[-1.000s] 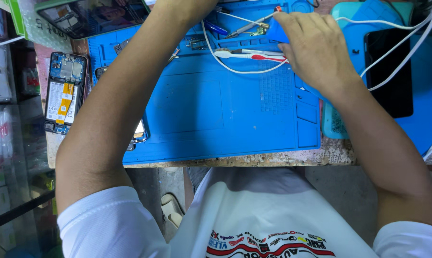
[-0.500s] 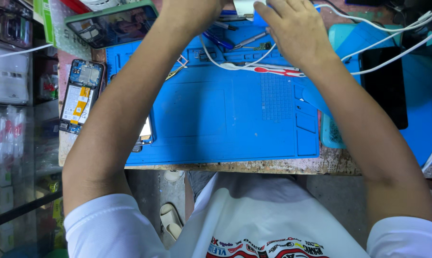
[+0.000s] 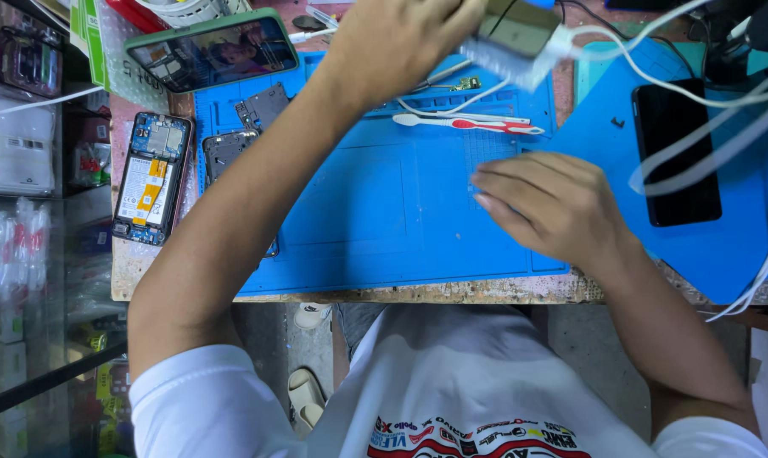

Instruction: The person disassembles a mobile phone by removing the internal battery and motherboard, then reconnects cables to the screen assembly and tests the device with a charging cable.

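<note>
My left hand (image 3: 401, 47) is raised over the far edge of a blue work mat (image 3: 384, 216). It grips a small grey device (image 3: 520, 32), blurred, with a white cable (image 3: 655, 80) trailing off to the right. My right hand (image 3: 558, 203) lies palm down on the right part of the mat, fingers pointing left and holding nothing that I can see. A red and white toothbrush (image 3: 469, 124) lies on the mat just beyond that hand.
An opened phone with its insides showing (image 3: 151, 178) lies left of the mat. Dark phone frame parts (image 3: 261, 106) lie at the mat's far left corner. A phone in a green case (image 3: 218, 51) is propped behind. A black phone (image 3: 677, 153) rests on a second blue mat at right.
My right hand has come down from the far edge of the mat to its right middle. My left hand now shows at the top, holding the grey device with its cable.
</note>
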